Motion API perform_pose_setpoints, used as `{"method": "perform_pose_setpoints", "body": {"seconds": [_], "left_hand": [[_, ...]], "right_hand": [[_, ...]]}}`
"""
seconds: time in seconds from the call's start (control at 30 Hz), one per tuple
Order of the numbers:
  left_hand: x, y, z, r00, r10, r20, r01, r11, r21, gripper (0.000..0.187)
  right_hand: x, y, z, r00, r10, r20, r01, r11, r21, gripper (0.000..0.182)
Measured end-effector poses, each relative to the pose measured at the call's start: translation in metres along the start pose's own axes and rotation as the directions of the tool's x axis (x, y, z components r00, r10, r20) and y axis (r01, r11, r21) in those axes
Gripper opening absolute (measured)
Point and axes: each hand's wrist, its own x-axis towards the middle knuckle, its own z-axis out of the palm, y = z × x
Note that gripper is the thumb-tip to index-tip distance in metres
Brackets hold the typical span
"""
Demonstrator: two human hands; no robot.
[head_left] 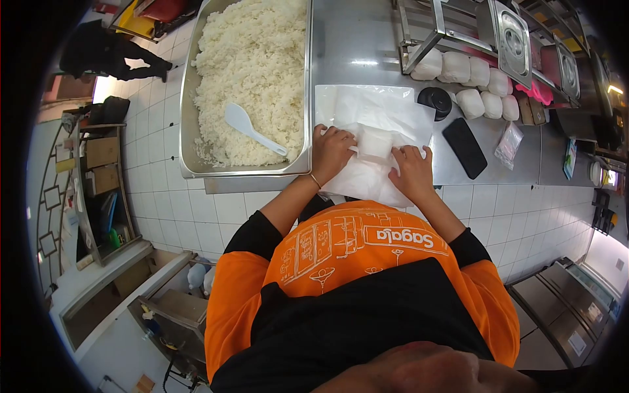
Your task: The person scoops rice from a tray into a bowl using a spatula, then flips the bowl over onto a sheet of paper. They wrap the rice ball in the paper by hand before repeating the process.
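A block of rice in a thin white translucent sheet (376,142) lies on a stack of similar sheets (337,98) on the steel table. Along the block's left side, my left hand (333,155) has its fingers bent and closed on the sheet's edge. My right hand (413,171) holds the opposite edge, fingers curled close to the block. A large steel tray (185,157) of cooked rice (255,59) stands left of my left hand. On the rice rests a white rice paddle (252,129).
Right of the sheets are a round black object (434,103), a black phone (464,148) and a clear plastic packet (508,145). Several white wrapped bundles (470,103) sit beside a metal rack (436,39). A person in dark clothes (108,52) stands at upper left.
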Motion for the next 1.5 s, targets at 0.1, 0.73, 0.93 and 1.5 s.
{"method": "perform_pose_setpoints", "body": {"seconds": [0.1, 0.73, 0.93, 1.5], "left_hand": [[0.001, 0.001, -0.005, 0.999, -0.031, 0.014, 0.032, 0.999, -0.040, 0.014], [0.008, -0.003, 0.000, 0.998, 0.064, 0.002, -0.064, 0.990, 0.127, 0.014], [0.034, 0.011, -0.005, 0.979, -0.186, 0.085, 0.167, 0.968, 0.189, 0.030], [0.024, 0.006, 0.001, 0.954, -0.283, 0.099, 0.294, 0.946, -0.134, 0.020]], "right_hand": [[0.000, 0.003, 0.009, 0.997, -0.020, -0.080, 0.009, 0.990, -0.138, 0.043], [0.013, 0.047, 0.008, 0.996, -0.054, -0.075, 0.065, 0.984, 0.164, 0.017], [0.036, 0.029, -0.008, 0.965, 0.095, -0.243, -0.100, 0.995, -0.010, 0.042], [0.047, 0.040, -0.012, 0.978, 0.209, -0.026, -0.183, 0.905, 0.383, 0.022]]}}
